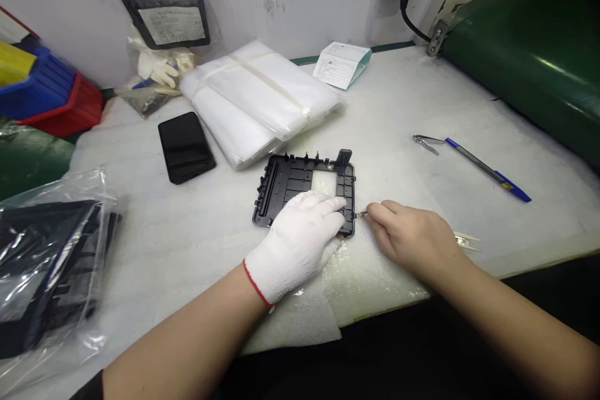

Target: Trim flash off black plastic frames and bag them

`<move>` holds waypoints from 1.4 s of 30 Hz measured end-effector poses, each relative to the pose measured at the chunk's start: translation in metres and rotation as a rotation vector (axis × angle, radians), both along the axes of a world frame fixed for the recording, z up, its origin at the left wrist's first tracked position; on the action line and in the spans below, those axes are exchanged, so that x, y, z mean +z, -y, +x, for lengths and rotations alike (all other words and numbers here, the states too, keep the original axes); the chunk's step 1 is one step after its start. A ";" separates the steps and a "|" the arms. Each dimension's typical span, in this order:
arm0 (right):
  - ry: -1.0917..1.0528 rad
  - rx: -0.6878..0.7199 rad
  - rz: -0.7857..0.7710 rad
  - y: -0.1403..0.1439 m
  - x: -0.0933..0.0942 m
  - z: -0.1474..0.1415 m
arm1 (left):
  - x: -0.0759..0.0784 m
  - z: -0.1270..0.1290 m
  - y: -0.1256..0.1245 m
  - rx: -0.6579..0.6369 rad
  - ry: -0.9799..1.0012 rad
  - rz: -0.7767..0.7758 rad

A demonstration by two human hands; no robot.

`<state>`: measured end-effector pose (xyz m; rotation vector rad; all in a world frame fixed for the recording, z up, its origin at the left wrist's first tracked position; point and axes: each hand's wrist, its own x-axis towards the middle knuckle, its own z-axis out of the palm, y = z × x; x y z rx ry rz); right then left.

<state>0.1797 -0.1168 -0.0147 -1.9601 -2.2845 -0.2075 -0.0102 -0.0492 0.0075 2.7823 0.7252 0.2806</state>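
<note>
White knit cotton glove with red cuff covers the left hand (300, 244), laid flat, fingers (328, 205) together and pressing down on the near right corner of the black moulded plastic frame (290, 184). Frame lies flat on the white foam-sheet tabletop (197, 231), rectangular opening just beyond the gloved fingertips. Bare right hand (412, 237) sits just right of the gloved fingers, thumb and forefinger pinched on a small thin metal piece (360, 215) whose tip touches the frame's right edge. What the piece is exactly: too small to tell. A pale metal end (466, 240) sticks out on the far side of the right hand.

Well left of the fingers, clear plastic bag of black parts (47, 262). Right and beyond the right-hand fingers, silver metal nail clipper (427, 142) next to a blue ballpoint pen (487, 170). Beyond the gloved fingers to the left, black smartphone (186, 146) face up. Straight beyond the frame, banded stack of white translucent plastic bags (260, 97). Farther still: small white paper booklet (341, 64), loose white gloves (159, 65) by the wall, red and blue plastic bins (51, 97) at far left, green conveyor belt (529, 56) at far right.
</note>
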 end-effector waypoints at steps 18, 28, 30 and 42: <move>0.026 0.045 -0.112 -0.003 0.004 0.003 | 0.000 0.001 0.001 0.010 0.019 0.025; -0.109 0.050 -0.067 -0.003 -0.002 0.009 | -0.002 0.001 -0.001 -0.005 0.024 0.036; -0.086 0.017 -0.078 -0.002 -0.002 0.007 | -0.002 0.001 -0.001 -0.008 0.026 0.041; 0.054 -0.069 -0.224 -0.004 0.010 -0.003 | -0.002 0.001 0.000 0.003 0.027 0.049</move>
